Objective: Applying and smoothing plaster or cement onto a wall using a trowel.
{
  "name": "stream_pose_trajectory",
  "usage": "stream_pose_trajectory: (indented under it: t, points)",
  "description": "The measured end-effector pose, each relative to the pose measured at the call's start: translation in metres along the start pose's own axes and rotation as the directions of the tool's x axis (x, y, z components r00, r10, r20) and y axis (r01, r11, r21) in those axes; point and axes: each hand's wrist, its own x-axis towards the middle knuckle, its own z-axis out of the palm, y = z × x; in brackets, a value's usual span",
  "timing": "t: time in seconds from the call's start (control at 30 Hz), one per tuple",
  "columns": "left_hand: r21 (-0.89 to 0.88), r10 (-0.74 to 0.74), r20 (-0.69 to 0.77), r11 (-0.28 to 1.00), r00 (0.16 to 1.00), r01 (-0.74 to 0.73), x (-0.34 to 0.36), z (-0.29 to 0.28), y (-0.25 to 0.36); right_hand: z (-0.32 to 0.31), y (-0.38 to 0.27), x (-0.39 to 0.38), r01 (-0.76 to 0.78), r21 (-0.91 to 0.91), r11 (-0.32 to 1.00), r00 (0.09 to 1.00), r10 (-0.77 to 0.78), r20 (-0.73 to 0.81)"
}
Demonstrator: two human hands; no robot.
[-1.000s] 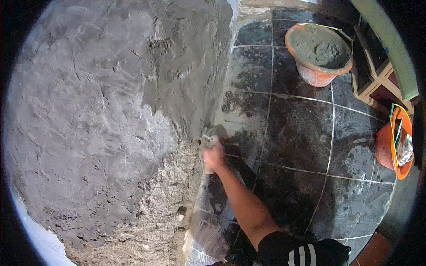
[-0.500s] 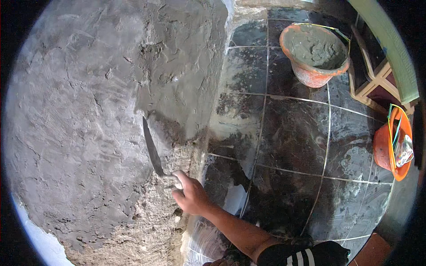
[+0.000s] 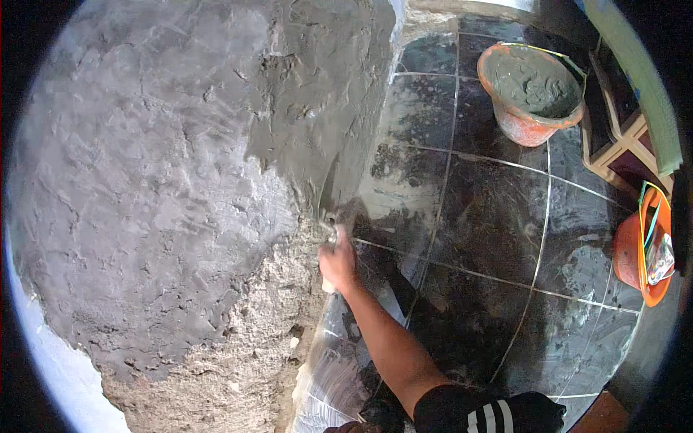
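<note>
My right hand [image 3: 338, 260], at the end of my bare forearm, grips a trowel [image 3: 332, 185] by its handle, with the blade on the grey wet mortar along the wall's right-hand edge, beside the tiled floor. The plastered wall [image 3: 166, 159] fills the left half; its lower part is rough, pale bare surface [image 3: 216, 390] under the mortar's ragged edge. Darker mortar covers the upper right of the wall. My left hand is not in view.
An orange bucket [image 3: 523, 123] full of grey mortar stands on the dark tiles [image 3: 491, 216]. A second orange bucket [image 3: 628, 249] holding small items is at the right edge, beside a beige-framed piece [image 3: 621, 144] and a green strip [image 3: 635, 65].
The trowel swung left onto the middle of the wall half a second ago and has since moved back right to the edge of the wall by the floor, still in my right hand.
</note>
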Motion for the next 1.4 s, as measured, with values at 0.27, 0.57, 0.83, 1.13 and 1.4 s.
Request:
stream_pose_trajectory:
  t: [0.27, 0.57, 0.83, 1.13, 1.4]
  points:
    - [0.032, 0.011, 0.031, 0.999, 0.999, -0.012, -0.014, -0.002, 0.017, -0.018, -0.022, -0.022, -0.023, -0.186, 0.982, 1.0, 0.019, -0.02]
    - [0.121, 0.131, -0.117, 0.986, 0.984, -0.117, -0.057, 0.005, 0.025, -0.018, -0.063, -0.115, -0.09, -0.234, 0.968, 0.941, 0.16, 0.297]
    - [0.242, 0.388, -0.221, 0.911, 0.895, -0.335, -0.046, 0.008, 0.049, -0.084, 0.003, -0.247, 0.177, -0.063, 0.982, 0.873, -0.127, 0.471]
    - [0.274, 0.615, -0.314, 0.788, 0.723, -0.552, -0.038, -0.016, 0.065, -0.203, -0.088, -0.077, 0.347, -0.314, 0.884, 0.936, -0.305, 0.176]
    - [-0.31, 0.721, -0.219, 0.588, 0.658, -0.747, 0.055, -0.004, 0.046, -0.437, -0.146, -0.069, 0.308, -0.728, 0.613, 0.951, -0.231, 0.207]
